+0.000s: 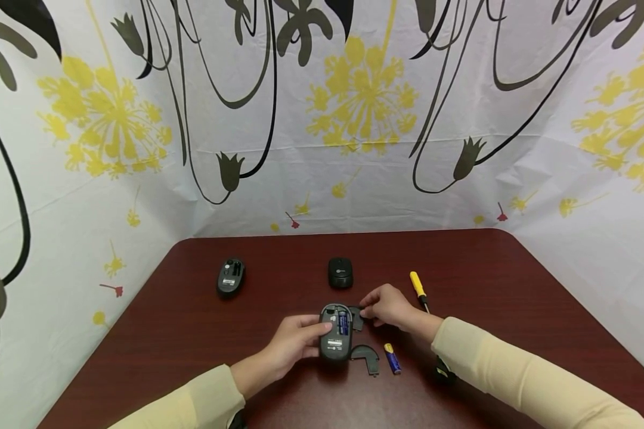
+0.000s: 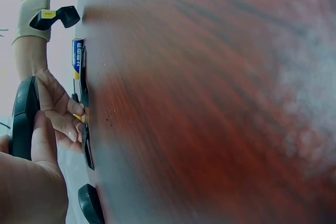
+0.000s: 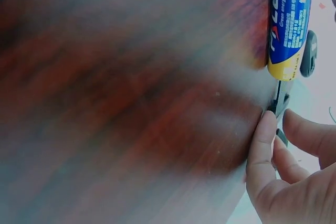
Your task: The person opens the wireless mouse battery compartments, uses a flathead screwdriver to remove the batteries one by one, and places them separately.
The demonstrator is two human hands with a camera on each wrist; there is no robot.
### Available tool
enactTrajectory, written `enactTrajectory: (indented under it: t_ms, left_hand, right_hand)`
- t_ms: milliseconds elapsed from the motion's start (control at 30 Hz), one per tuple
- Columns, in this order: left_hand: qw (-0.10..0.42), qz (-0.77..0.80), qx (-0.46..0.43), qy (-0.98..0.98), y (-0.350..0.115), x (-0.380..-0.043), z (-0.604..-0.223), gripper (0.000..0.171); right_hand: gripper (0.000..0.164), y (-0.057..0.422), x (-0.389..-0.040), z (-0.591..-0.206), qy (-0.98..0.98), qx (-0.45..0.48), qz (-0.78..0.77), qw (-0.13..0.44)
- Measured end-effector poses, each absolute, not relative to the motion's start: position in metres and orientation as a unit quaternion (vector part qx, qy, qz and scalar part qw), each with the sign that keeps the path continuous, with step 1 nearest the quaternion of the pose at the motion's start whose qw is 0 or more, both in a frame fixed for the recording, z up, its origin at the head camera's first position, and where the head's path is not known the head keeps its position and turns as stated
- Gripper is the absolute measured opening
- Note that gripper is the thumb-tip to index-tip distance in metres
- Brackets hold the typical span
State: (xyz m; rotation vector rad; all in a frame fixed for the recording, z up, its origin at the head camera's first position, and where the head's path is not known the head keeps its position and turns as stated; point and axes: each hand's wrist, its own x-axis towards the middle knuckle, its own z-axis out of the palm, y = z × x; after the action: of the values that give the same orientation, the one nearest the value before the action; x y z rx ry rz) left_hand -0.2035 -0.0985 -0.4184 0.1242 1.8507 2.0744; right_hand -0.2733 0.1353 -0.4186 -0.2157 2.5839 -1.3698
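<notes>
My left hand grips a dark computer mouse, underside up, with the thumb across its edge. The battery compartment lies uncovered, and a blue battery sits inside. Just right of the mouse, my right hand pinches the edge of a flat dark mouse cover at the tabletop. A second, hook-shaped dark cover lies nearer to me. Beside it rests a loose blue-and-yellow battery, large in the right wrist view. In the left wrist view, the held mouse is seen edge-on.
A black mouse stands upright on the brown table farther back. At the back left, another mouse lies underside up with its compartment uncovered. A yellow-handled screwdriver lies beyond my right forearm. Patterned cloth hangs around the table.
</notes>
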Motion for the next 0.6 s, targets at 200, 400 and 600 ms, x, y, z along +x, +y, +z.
enactTrajectory:
  t_ms: [200,400,600]
  left_hand:
    - [0.178,0.733,0.046,0.655,-0.098,-0.202,-0.418,0.047]
    - [0.177,0.733,0.048,0.655,-0.098,-0.203,-0.418,0.046]
    - [0.176,0.735,0.049,0.653,-0.098,-0.202,-0.418,0.046]
  right_hand:
    - [0.019,0.138,-0.275,-0.421,0.867,-0.065,-0.483,0.105]
    - [0.025,0.145,-0.279,-0.418,0.835,-0.062,-0.533,0.122]
    - [0.031,0.158,-0.285,-0.412,0.813,-0.053,-0.565,0.131]
